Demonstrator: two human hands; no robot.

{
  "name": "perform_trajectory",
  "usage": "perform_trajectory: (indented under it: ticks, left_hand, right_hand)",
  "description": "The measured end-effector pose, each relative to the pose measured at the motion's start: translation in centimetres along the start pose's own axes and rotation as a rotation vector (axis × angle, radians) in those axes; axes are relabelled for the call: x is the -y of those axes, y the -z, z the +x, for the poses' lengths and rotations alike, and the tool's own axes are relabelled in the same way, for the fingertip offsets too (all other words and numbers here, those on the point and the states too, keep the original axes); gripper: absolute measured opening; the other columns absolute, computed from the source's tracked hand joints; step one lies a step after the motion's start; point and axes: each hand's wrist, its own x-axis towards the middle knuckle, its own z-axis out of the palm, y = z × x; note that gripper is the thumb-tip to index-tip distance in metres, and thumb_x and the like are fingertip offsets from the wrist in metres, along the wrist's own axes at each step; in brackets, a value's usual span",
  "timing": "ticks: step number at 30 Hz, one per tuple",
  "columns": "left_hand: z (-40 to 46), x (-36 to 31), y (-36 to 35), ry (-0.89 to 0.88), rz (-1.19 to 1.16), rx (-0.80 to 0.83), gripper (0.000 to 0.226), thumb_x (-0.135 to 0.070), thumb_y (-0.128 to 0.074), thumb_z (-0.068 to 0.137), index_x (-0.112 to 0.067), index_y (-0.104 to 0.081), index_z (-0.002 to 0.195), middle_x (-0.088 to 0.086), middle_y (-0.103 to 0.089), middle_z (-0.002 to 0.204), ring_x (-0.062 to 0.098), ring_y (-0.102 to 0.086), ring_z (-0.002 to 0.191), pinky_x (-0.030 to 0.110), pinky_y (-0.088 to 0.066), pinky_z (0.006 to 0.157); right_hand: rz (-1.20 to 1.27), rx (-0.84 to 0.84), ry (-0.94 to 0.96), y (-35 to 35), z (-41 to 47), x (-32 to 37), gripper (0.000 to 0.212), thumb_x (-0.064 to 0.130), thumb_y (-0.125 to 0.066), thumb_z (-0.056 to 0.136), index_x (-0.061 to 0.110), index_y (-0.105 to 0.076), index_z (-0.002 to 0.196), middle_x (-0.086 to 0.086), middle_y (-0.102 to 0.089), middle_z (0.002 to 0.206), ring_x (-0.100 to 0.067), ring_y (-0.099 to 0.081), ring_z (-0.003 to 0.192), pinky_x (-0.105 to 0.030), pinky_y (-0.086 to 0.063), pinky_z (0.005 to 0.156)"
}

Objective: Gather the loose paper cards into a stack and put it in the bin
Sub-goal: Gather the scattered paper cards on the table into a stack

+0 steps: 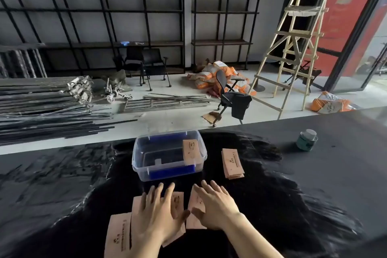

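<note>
Several tan paper cards lie loose on the dark table. My left hand (159, 213) lies flat, fingers spread, on cards (178, 201) near the front edge. My right hand (215, 205) lies flat on another card (196, 199) just to the right. One more card (118, 234) sits at the lower left, partly under my left wrist. A small pile of cards (232, 163) rests to the right of the clear plastic bin (144, 165). The bin stands just beyond my fingertips, and a card (190, 150) leans inside its right end.
A small teal jar with a pale lid (306, 139) stands on the table at the far right. Beyond the table's far edge the floor holds metal rods, chairs, sacks and a wooden ladder.
</note>
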Motion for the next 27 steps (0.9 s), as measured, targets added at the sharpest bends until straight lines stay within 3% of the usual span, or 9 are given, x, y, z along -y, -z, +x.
perform_trajectory:
  ticks: [4, 8, 11, 13, 15, 17, 19, 22, 27]
  left_hand:
    - [-0.8, 0.1, -1.1, 0.03, -0.011, 0.048, 0.12, -0.1, -0.036, 0.062, -0.037, -0.007, 0.161, -0.001, -0.011, 0.172, 0.023, -0.008, 0.158, 0.045, -0.01, 0.126]
    - [-0.8, 0.0, -0.9, 0.026, -0.005, 0.039, 0.12, -0.099, -0.04, 0.064, -0.036, -0.008, 0.161, -0.002, -0.013, 0.171, 0.024, -0.01, 0.157, 0.047, -0.012, 0.126]
    - [-0.2, 0.0, -0.7, -0.001, -0.094, 0.065, 0.121, -0.094, -0.051, 0.065, -0.033, -0.01, 0.162, -0.001, -0.015, 0.17, 0.025, -0.009, 0.157, 0.046, -0.011, 0.126]
    - [0.4, 0.3, -0.8, -0.041, -0.092, 0.071, 0.122, -0.092, -0.056, 0.064, -0.033, -0.013, 0.161, -0.004, -0.02, 0.168, 0.024, -0.013, 0.156, 0.044, -0.013, 0.127]
    - [0.7, 0.7, -1.0, -0.072, -0.085, 0.059, 0.111, -0.08, -0.065, 0.071, -0.034, -0.017, 0.16, -0.007, -0.022, 0.168, 0.023, -0.014, 0.156, 0.043, -0.011, 0.127]
    - [1.0, 1.0, -1.1, -0.091, -0.104, 0.052, 0.099, -0.067, -0.069, 0.077, -0.037, -0.021, 0.159, -0.01, -0.024, 0.167, 0.022, -0.013, 0.157, 0.044, -0.01, 0.127]
    - [1.2, 1.2, -0.9, -0.084, -0.114, 0.053, 0.095, -0.058, -0.071, 0.079, -0.039, -0.022, 0.158, -0.012, -0.028, 0.166, 0.021, -0.015, 0.156, 0.043, -0.014, 0.127]
    - [1.3, 1.5, -0.3, -0.08, -0.073, 0.048, 0.101, -0.057, -0.074, 0.077, -0.038, -0.018, 0.159, -0.011, -0.032, 0.164, 0.021, -0.016, 0.156, 0.043, -0.011, 0.127]
    - [1.6, 1.9, 0.8, -0.065, 0.117, 0.002, 0.117, -0.075, -0.07, 0.065, -0.033, -0.017, 0.16, -0.008, -0.044, 0.156, 0.02, -0.031, 0.149, 0.043, -0.019, 0.125]
  right_hand:
    - [-0.014, 0.016, 0.026, -1.2, -0.3, 0.4, 0.082, 0.041, -0.061, 0.099, 0.025, -0.013, 0.163, -0.002, -0.012, 0.173, -0.032, -0.009, 0.158, -0.05, -0.019, 0.127]
    - [-0.076, -0.036, 0.034, -0.8, 0.1, 0.4, 0.08, 0.048, -0.067, 0.092, 0.023, -0.028, 0.157, -0.006, -0.036, 0.16, -0.031, -0.034, 0.146, -0.046, -0.035, 0.119]
    - [-0.108, -0.026, 0.044, -0.1, 0.3, 0.3, 0.084, 0.051, -0.069, 0.09, 0.025, -0.028, 0.159, -0.007, -0.039, 0.156, -0.031, -0.04, 0.14, -0.046, -0.04, 0.114]
    - [-0.112, 0.017, 0.071, 0.3, 0.4, 0.1, 0.088, 0.045, -0.071, 0.09, 0.027, -0.022, 0.161, -0.008, -0.027, 0.165, -0.033, -0.03, 0.149, -0.049, -0.036, 0.119]
    - [-0.122, 0.087, 0.12, 0.8, 0.4, -0.3, 0.091, 0.038, -0.073, 0.091, 0.031, -0.017, 0.162, -0.006, -0.007, 0.173, -0.034, -0.008, 0.157, -0.053, -0.025, 0.125]
    - [-0.138, 0.157, 0.156, 1.3, 0.3, -0.5, 0.089, 0.035, -0.072, 0.092, 0.032, -0.016, 0.162, -0.003, -0.003, 0.174, -0.031, 0.0, 0.159, -0.054, -0.019, 0.127]
    - [-0.149, 0.192, 0.169, 1.5, 0.4, -0.6, 0.086, 0.033, -0.073, 0.092, 0.032, -0.022, 0.161, -0.004, -0.01, 0.173, -0.031, -0.007, 0.158, -0.054, -0.021, 0.126]
    - [-0.194, 0.14, 0.201, 1.3, 0.6, -0.6, 0.083, 0.029, -0.077, 0.088, 0.028, -0.033, 0.158, -0.006, -0.032, 0.163, -0.031, -0.032, 0.147, -0.049, -0.038, 0.117]
    - [-0.24, 0.087, 0.203, 1.4, 0.6, -1.2, 0.076, 0.037, -0.08, 0.088, 0.025, -0.043, 0.154, -0.006, -0.046, 0.142, -0.029, -0.043, 0.126, -0.044, -0.046, 0.104]
